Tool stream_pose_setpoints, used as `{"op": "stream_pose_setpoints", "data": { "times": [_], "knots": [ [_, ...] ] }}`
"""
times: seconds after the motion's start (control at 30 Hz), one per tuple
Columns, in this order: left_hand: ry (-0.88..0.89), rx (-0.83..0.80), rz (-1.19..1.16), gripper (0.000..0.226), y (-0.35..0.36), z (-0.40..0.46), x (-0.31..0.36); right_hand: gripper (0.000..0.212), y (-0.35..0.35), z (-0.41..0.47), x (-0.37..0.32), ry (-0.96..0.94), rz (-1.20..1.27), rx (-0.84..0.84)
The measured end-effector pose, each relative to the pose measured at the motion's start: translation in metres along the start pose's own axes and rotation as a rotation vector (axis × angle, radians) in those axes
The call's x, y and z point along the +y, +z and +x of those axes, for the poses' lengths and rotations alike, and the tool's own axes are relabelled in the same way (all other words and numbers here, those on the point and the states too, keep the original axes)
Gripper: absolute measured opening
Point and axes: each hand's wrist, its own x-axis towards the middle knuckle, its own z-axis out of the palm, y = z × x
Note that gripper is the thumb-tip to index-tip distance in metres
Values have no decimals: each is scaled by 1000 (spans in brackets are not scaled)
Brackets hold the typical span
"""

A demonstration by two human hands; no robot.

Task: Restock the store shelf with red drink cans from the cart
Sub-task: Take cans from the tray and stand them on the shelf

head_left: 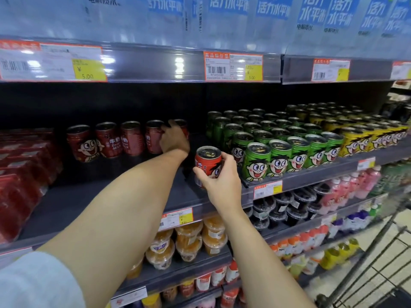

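Several red drink cans [106, 140] with a cartoon face stand in a row at the back of the dark middle shelf [111, 196]. My left hand [174, 138] reaches deep into the shelf and grips the rightmost red can [183, 127] of that row, which it mostly hides. My right hand [219, 181] holds another red can [206, 162] upright near the shelf's front edge, just left of the green cans. The cart [382, 258] shows only as wire mesh at the lower right.
Green cans [278, 147] and yellow cans [367, 134] fill the right of the same shelf. Red multipacks [20, 174] sit at its left. Price tags line the shelf edges. Fruit cups [189, 241], dark cups and bottles fill the lower shelves.
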Motion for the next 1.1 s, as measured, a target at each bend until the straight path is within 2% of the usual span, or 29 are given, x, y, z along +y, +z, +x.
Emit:
{"op": "stream_pose_setpoints", "data": {
  "times": [0.2,0.33,0.53,0.6,0.7,0.8,0.87,0.97,1.03,1.1],
  "knots": [
    [56,-32,70,71,-2,9,-1,68,0,0,0,9,6,-11],
    [70,-35,90,68,-4,9,-2,68,-1,0,-1,10,9,-18],
    [38,-174,-46,85,-12,-3,-8,70,-2,2,1,17,10,-34],
    [63,-215,-39,76,-22,-14,-17,71,-3,2,2,25,15,-44],
    [133,-373,21,55,-46,-39,-37,71,-4,3,1,36,14,-57],
    [105,-583,30,61,-70,-69,-58,71,-4,4,1,43,20,-67],
    [85,-649,29,62,-80,-88,-71,72,-5,5,0,44,19,-66],
    [95,-616,0,52,-86,-115,-88,73,-5,5,0,38,2,-61],
    [158,-531,21,52,-83,-130,-96,74,-4,4,-1,36,-6,-61],
    [273,-399,152,53,-76,-146,-101,74,-5,3,-2,36,-4,-62]
  ]
}}
